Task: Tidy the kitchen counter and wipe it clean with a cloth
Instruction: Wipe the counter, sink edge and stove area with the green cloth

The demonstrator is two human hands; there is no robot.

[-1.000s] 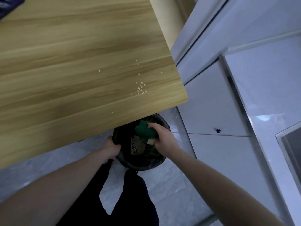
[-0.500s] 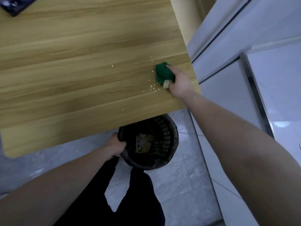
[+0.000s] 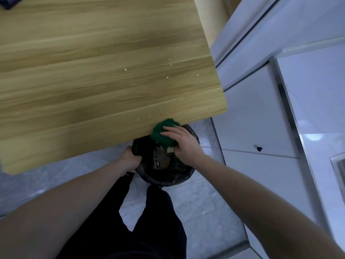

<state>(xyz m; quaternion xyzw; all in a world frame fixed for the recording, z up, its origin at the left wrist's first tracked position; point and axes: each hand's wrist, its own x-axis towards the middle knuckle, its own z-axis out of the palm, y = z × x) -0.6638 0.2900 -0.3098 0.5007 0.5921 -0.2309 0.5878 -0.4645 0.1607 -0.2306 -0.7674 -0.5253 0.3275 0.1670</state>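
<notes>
My right hand [image 3: 183, 142] presses a crumpled green cloth [image 3: 161, 134] at the near edge of the wooden counter [image 3: 93, 71], half over the black waste bin [image 3: 168, 179] below. My left hand [image 3: 129, 160] grips the bin's left rim and holds it under the counter edge. Scraps lie inside the bin. A few pale crumbs [image 3: 167, 77] are scattered on the counter, two more [image 3: 138, 119] close to the edge by the cloth.
White cabinet fronts [image 3: 252, 118] with a small dark knob [image 3: 258, 148] stand right of the counter. The floor is grey marble tile [image 3: 196, 202]. My dark trouser legs [image 3: 155, 221] are below the bin. A dark object [image 3: 9, 2] lies at the counter's far left corner.
My right hand swept the cloth from the counter's right side toward me to the near edge above the bin. The cluster of crumbs there is gone. My left hand kept hold of the bin.
</notes>
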